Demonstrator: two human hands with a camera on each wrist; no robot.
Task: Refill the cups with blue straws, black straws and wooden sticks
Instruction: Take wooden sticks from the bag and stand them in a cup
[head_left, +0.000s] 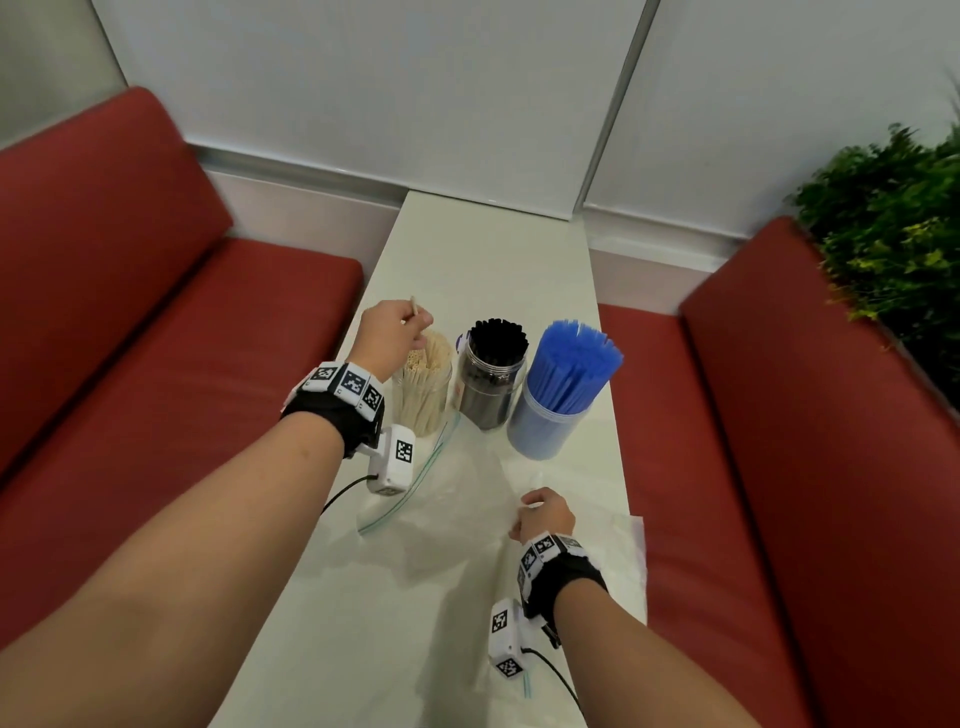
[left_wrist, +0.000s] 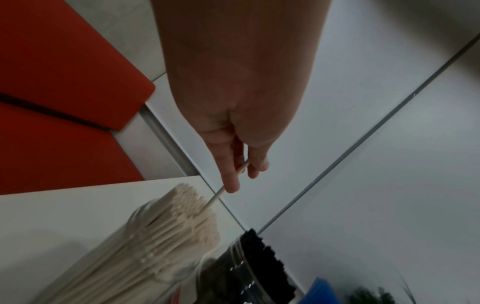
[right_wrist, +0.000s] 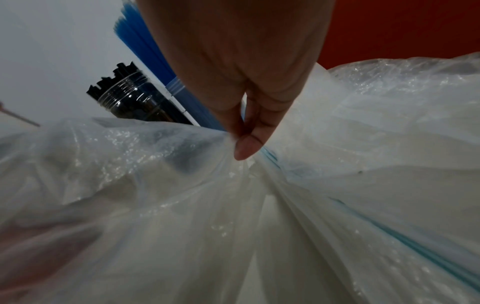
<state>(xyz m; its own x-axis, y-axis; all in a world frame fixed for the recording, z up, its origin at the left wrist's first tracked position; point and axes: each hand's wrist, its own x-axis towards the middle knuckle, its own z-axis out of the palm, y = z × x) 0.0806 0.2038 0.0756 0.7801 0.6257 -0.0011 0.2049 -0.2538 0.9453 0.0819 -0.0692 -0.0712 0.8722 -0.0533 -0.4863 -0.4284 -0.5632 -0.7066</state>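
Three clear cups stand in a row on the white table (head_left: 483, 249): wooden sticks (head_left: 423, 384) on the left, black straws (head_left: 493, 374) in the middle, blue straws (head_left: 563, 384) on the right. My left hand (head_left: 397, 332) hovers over the stick cup and pinches a single wooden stick (left_wrist: 223, 190), its lower end among the packed sticks (left_wrist: 182, 218). My right hand (head_left: 545, 514) sits nearer me and pinches a bunched clear plastic bag (right_wrist: 182, 205). The black straws (right_wrist: 130, 96) and blue straws (right_wrist: 145, 41) show beyond the bag.
Empty clear zip bags (head_left: 452, 493) lie spread over the table in front of the cups. Red bench seats (head_left: 156, 322) flank the narrow table on both sides. A green plant (head_left: 893, 218) stands at the far right. A grey wall (head_left: 415, 78) closes the far end.
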